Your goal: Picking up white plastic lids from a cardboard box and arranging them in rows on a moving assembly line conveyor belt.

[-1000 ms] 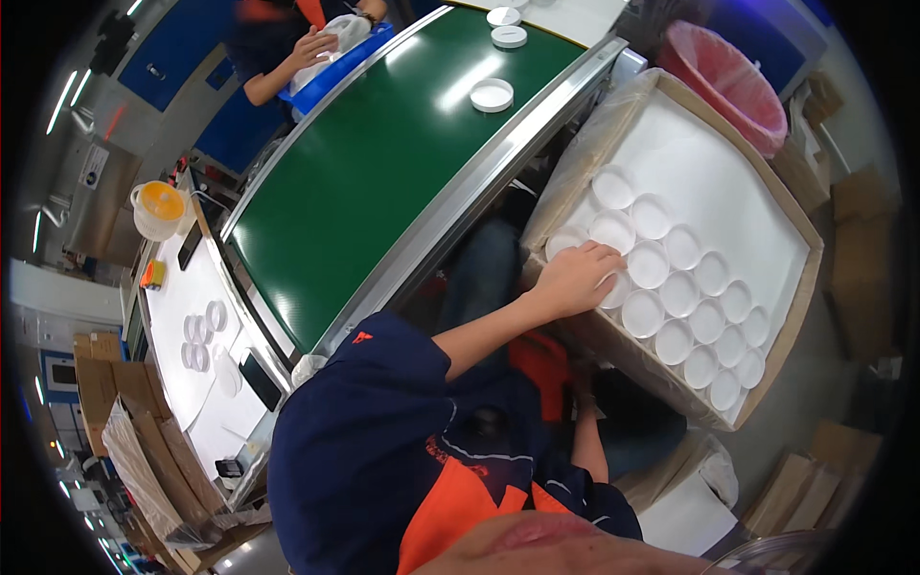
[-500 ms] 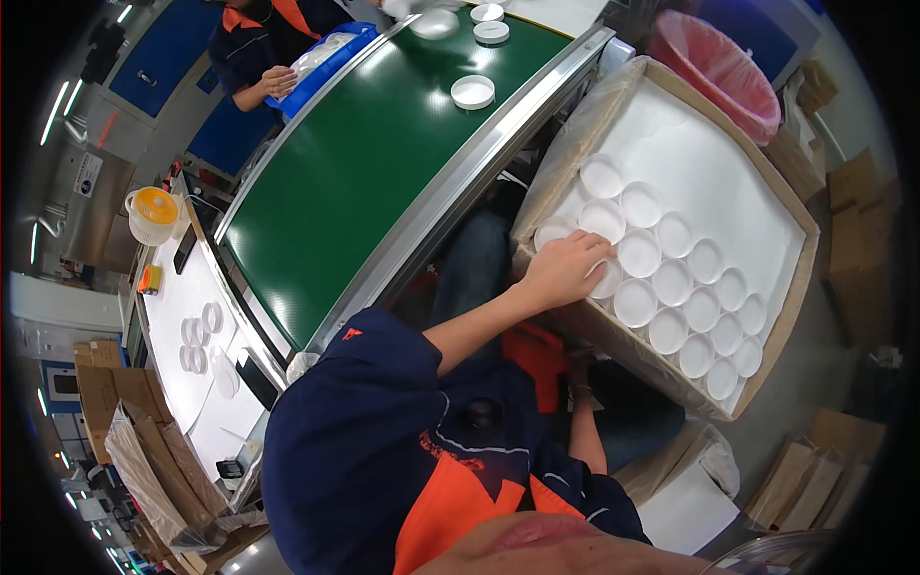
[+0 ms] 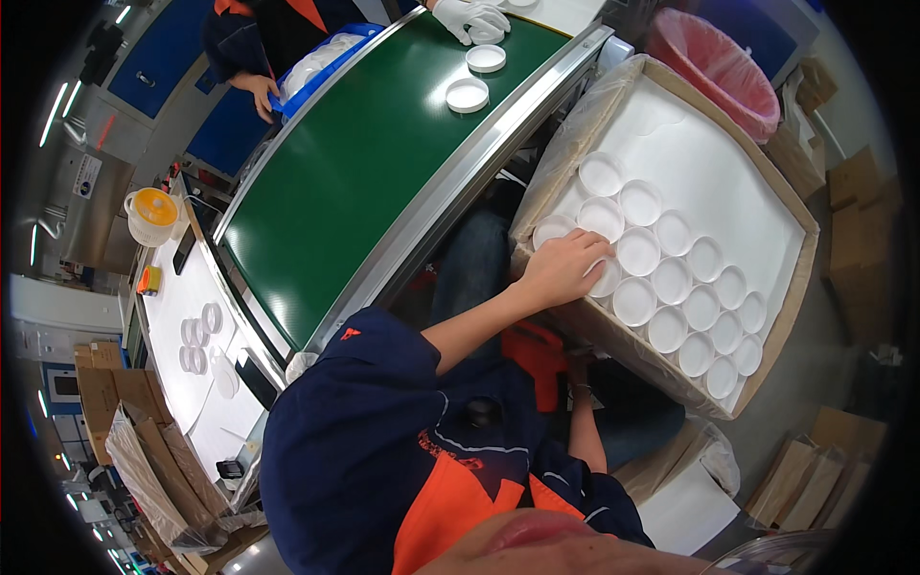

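My left hand (image 3: 567, 268) reaches across to the near left edge of a shallow lined box (image 3: 671, 391). Its fingers curl down over a round, shallow clear-white dish (image 3: 605, 279), partly covered by the hand. Rows of similar dishes (image 3: 672, 280) lie flat around it on white sheeting, packed side by side. My right hand (image 3: 579, 369) is low beside the box, in shadow under its edge, next to an orange-red thing (image 3: 533, 364); its fingers do not show clearly.
A green conveyor belt (image 3: 335, 192) with a metal rail carries two dishes (image 3: 467, 95) near its far end. A co-worker's white-gloved hand (image 3: 470, 19) is over it, beside a blue bin (image 3: 316, 72). A pink-lined bin (image 3: 719, 72) stands behind the box. Several dishes sit on the left table (image 3: 196, 412).
On the belt, one dish has come closer to me and the other has shifted slightly. A co-worker's gloved hand shows plainly at the far end. My left hand has barely moved.
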### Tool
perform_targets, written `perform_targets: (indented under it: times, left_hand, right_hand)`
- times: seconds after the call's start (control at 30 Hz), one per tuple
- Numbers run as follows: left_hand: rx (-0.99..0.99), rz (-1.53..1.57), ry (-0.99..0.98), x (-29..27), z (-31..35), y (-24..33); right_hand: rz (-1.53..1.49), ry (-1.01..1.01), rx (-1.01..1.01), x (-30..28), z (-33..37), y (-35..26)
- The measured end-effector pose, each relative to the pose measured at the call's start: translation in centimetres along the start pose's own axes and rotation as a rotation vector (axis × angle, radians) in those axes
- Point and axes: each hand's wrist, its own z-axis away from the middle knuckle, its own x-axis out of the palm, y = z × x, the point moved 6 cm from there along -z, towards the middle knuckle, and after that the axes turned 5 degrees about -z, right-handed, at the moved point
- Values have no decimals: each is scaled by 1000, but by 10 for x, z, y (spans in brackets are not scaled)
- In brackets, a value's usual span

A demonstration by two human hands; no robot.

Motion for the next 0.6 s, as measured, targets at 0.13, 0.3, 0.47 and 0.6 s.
perform_targets:
  times: [0.13, 0.3, 0.47, 0.6]
  left_hand:
    - [-3, -1, 0, -1, 0, -2]
    - [2, -4, 20, -11, 1, -4]
    - [26, 26, -1, 4, -8, 3]
    - [8, 44, 3, -3, 0, -1]
  right_hand:
    - [-33, -8, 15, 2, -6, 3]
    - [-100, 100, 15, -12, -19, 5]
    - [-153, 186, -1, 8, -10, 18]
    - [-208, 222, -18, 15, 27, 7]
